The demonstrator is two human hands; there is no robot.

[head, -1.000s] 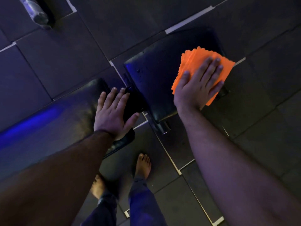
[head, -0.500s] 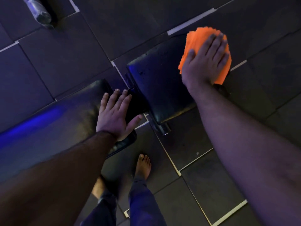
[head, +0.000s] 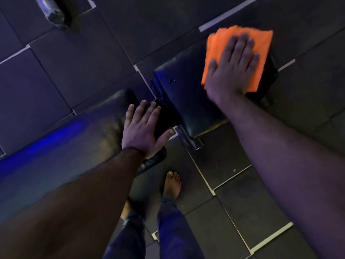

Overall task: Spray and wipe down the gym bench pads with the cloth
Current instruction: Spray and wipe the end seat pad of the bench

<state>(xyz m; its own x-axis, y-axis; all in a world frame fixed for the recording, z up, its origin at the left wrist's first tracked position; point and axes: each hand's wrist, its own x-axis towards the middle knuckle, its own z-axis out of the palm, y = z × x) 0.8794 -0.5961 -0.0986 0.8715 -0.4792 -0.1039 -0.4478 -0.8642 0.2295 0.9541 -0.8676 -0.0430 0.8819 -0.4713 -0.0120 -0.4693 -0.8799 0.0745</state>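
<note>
Cloth (head: pixel 261 43): orange, folded to a rough square, lying flat on the far end of the seat pad (head: pixel 186 101), its far edge reaching or slightly overhanging the pad's far rim.
Cloth axis: nearly square, so no clear long side; edges set roughly parallel to the pad's edges, corners toward the upper right and lower right of the view.
Seat pad axis: long side running from the gap near the left hand up and right toward the cloth; black, glossy.
Back pad (head: pixel 84 131): longer, running down-left from the same gap, catching a blue light streak.
Right hand (head: pixel 233 68): spread flat, palm down, pressing the cloth onto the pad; fingers extended, not clenched, pointing away from the body.
Left hand (head: pixel 143 129): open, empty, flat on the near end of the back pad, fingertips over the gap between pads; bracing, judged from the posture.
Step, as judged: wiping the seat pad's far end.
Risk, slip-off: cloth pushed past the far rim, hand dropping off the edge onto the floor (head: pixel 242 212).
Risk, bunching: flat palm without a pinch, so folds likely to slide or open on a damp surface.
Risk, missed area: near half of the seat pad and the hinge gap easy to skip.
Risk, footing: bare foot (head: pixel 172 186) close beside the frame leg (head: pixel 194 143); stubbing likely on a forward lean.
Object at top left (head: pixel 50 10): on the floor, well apart; possibly the spray bottle, too dim to tell.
</note>
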